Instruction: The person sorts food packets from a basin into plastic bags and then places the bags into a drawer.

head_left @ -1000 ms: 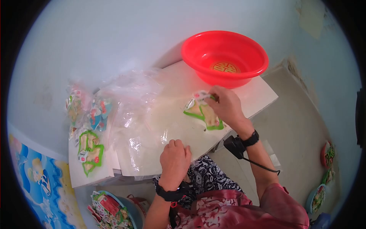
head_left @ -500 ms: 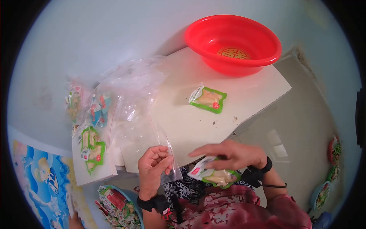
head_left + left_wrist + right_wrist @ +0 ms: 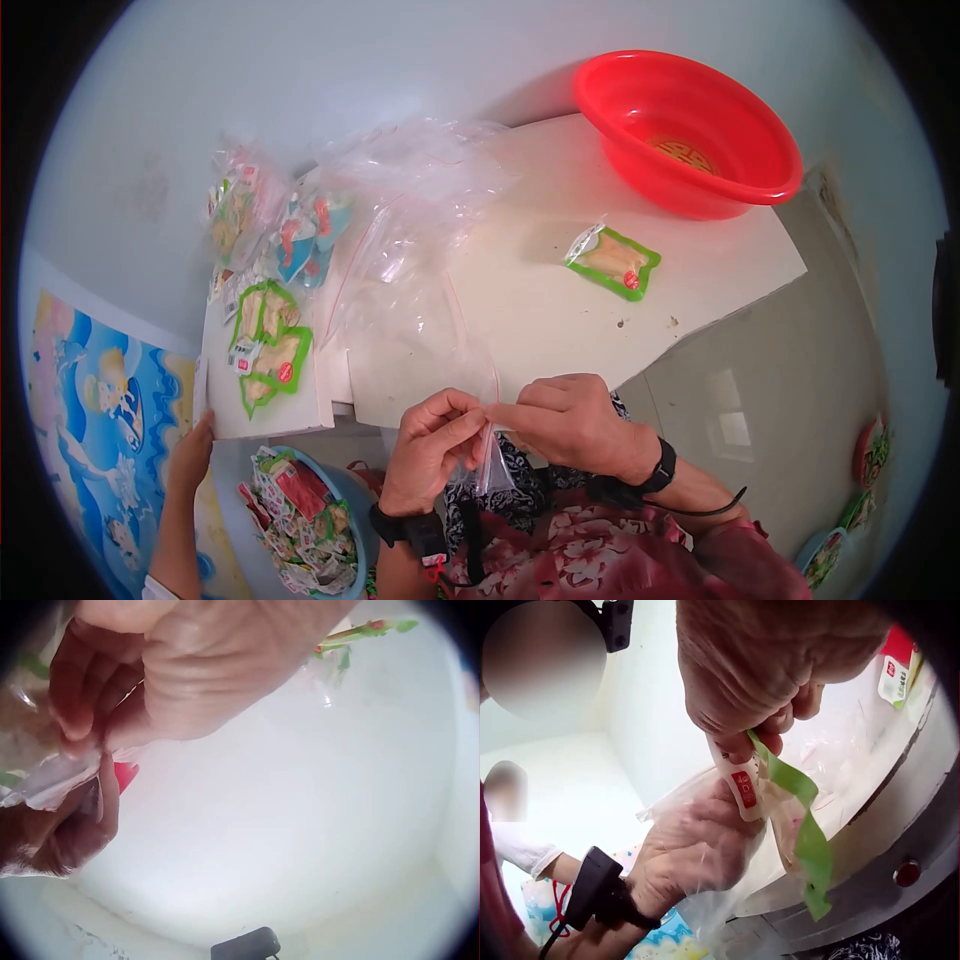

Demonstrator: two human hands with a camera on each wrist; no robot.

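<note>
My left hand (image 3: 435, 450) pinches the mouth edge of a clear zip bag (image 3: 492, 472) in front of my lap. Right beside it, fingertips meeting at the bag's edge, is my right hand (image 3: 575, 425). In the right wrist view, that hand grips a green-edged food packet (image 3: 804, 810) with a white, red-marked top, while the left hand (image 3: 697, 847) shows behind the clear plastic. The head view mostly hides this packet behind the right hand. A similar packet (image 3: 615, 262) lies on the white table (image 3: 540, 330).
A red basin (image 3: 655, 190) stands at the table's back right. Clear bags (image 3: 410, 170) spread across the middle; green-edged packets (image 3: 272, 345) and bagged packets (image 3: 235, 215) lie left. Below is a tub (image 3: 362, 545) full of packets. Another person's hand (image 3: 190, 455) is at the table's left edge.
My right hand took one of the two packets from the table and brought it to my left hand, which took hold of the clear bag. Another person's arm has come in at left.
</note>
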